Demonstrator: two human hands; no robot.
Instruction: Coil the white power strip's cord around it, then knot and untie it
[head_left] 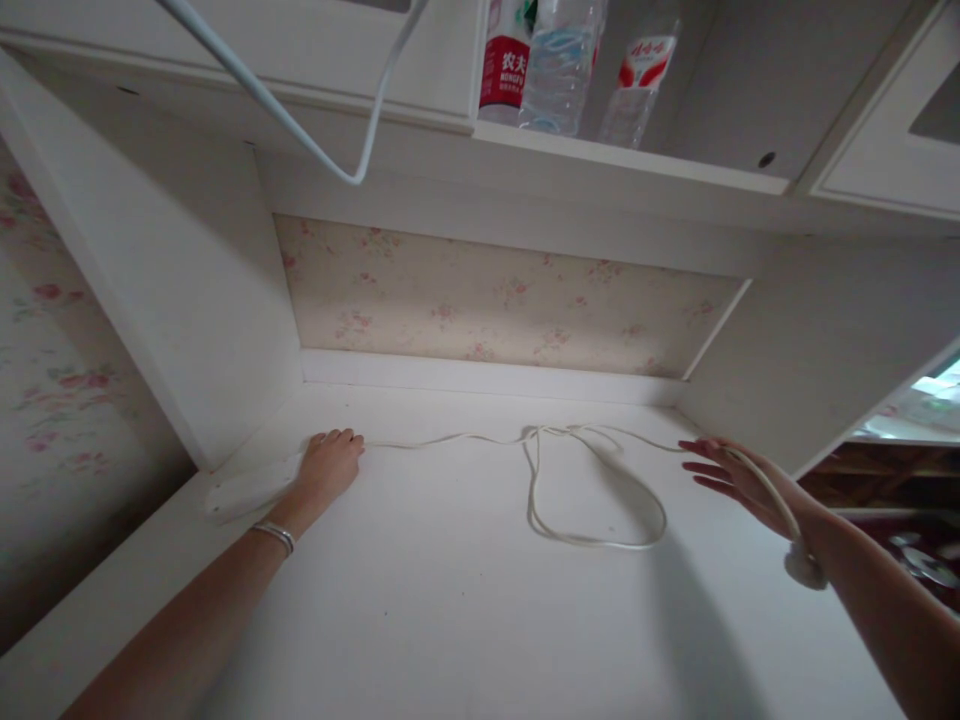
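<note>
Your left hand (330,466) rests on the desk (450,620) at the cord's (592,540) left end; your right hand (739,480) is at its right end; bottles (559,65) stand on the shelf (637,160) above.

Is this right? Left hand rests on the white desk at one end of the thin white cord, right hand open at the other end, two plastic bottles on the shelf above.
Not quite: the head view shows three plastic bottles on the shelf, not two. Left hand, white desk, thin white cord and open right hand are as stated.

white desk (450,620) | floral wallpaper (495,300) behind | shelf (637,160) above with bottles (559,60) | dim light
</note>
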